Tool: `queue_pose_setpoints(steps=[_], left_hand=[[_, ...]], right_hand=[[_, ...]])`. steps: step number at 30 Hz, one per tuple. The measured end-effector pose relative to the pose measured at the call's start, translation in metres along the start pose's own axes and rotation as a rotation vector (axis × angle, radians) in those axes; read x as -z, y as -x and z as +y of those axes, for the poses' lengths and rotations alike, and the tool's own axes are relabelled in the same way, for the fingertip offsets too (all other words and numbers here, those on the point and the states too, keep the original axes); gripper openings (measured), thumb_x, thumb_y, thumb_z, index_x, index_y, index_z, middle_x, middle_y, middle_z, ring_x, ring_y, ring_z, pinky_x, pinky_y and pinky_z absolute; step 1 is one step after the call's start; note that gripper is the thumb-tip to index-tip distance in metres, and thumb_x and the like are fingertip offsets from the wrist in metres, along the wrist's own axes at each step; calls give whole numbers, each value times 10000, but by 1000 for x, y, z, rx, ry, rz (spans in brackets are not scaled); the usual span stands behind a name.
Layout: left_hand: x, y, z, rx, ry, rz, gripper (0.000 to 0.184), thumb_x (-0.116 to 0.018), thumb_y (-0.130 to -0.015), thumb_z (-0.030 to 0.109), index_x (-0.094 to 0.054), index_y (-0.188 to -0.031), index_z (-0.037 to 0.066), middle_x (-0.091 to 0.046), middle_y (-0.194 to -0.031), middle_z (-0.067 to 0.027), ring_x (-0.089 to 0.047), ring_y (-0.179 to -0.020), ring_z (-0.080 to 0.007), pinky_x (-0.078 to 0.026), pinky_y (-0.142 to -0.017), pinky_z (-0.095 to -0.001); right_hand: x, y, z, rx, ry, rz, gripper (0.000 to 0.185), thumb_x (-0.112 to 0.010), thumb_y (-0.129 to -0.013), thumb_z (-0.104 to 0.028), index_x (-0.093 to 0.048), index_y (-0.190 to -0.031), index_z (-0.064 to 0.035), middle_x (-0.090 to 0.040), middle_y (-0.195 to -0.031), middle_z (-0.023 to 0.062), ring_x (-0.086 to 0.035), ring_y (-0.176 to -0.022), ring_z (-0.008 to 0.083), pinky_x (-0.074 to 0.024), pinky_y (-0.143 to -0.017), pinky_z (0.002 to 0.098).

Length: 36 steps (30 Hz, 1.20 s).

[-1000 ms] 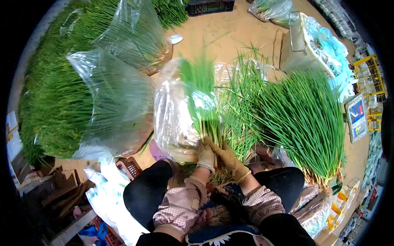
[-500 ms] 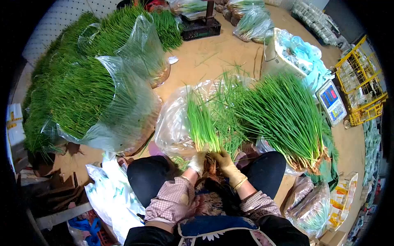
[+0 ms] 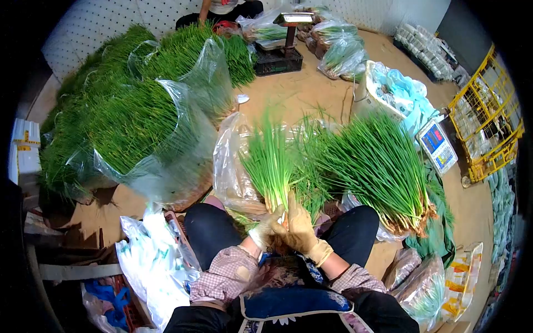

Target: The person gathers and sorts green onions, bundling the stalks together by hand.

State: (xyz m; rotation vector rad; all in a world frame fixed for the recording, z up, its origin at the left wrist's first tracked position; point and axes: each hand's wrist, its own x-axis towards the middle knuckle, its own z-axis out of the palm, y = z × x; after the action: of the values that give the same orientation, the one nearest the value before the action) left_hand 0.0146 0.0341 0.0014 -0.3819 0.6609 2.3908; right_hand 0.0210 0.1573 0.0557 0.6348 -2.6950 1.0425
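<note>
My left hand [image 3: 264, 231], in a pale glove, is closed round the root end of a bunch of spring onions [image 3: 276, 180]. Wrapped about the same end from the other side is my gloved right hand [image 3: 304, 230], its thumb pointing up along the white stems. The bunch stands nearly upright between my knees, its green tops fanned out and blurred. Just beyond it lie loose green leaves [image 3: 312, 177] and a clear plastic bag [image 3: 232, 166]. A big heap of spring onions [image 3: 377, 169] rests by my right knee, roots towards me.
Tall bagged greens [image 3: 133, 127] crowd the left. A digital scale [image 3: 437, 145], a white bin [image 3: 369, 102] with blue bags and a yellow crate [image 3: 482, 114] stand right. Another scale [image 3: 280, 58] and a seated person [image 3: 222, 10] are at the back. White bags [image 3: 152, 261] lie left of me.
The bunch's tops have spread wider, and my hands have drawn closer together at its root end. My view has tilted up, showing more of the person at the back.
</note>
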Motion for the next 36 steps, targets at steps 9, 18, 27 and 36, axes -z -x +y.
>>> queue_pose_setpoints(steps=[9, 18, 27, 36], left_hand=[[16, -8, -13, -162, -81, -82, 341, -521, -859, 134, -484, -1179, 22, -581, -1043, -84, -566, -952, -192, -482, -791, -299], [33, -6, -9, -258, -461, 44, 362, -639, -803, 96, -519, -1122, -26, -586, -1066, -77, -577, -941, -148, -463, -837, -270], [10, 21, 12, -164, -98, -14, 281, -582, -838, 154, -552, -1069, -2, -617, -972, -105, -616, -850, -198, -529, -736, -328], [-2, 38, 17, -119, 176, -203, 451, -614, -801, 287, -505, -1111, -23, -589, -883, -159, -564, -918, -305, -488, -797, -483]], right_hand=[[-2, 1, 1, 40, 109, -60, 687, -564, -787, -290, -273, -1286, 83, -430, -1189, 275, -425, -1066, 442, -354, -919, 448], [5, -31, 9, -459, 66, -299, 331, -599, -780, -327, -616, -966, -54, -622, -824, 211, -603, -793, 356, -474, -705, 400], [-8, -30, 11, -817, -1032, 115, 185, -447, -914, -170, -489, -995, -9, -621, -776, 102, -567, -566, 136, -443, -470, 248], [16, -57, 35, -623, -308, 42, 539, -541, -854, -390, -443, -1217, -3, -601, -1048, 196, -590, -943, 276, -454, -826, 341]])
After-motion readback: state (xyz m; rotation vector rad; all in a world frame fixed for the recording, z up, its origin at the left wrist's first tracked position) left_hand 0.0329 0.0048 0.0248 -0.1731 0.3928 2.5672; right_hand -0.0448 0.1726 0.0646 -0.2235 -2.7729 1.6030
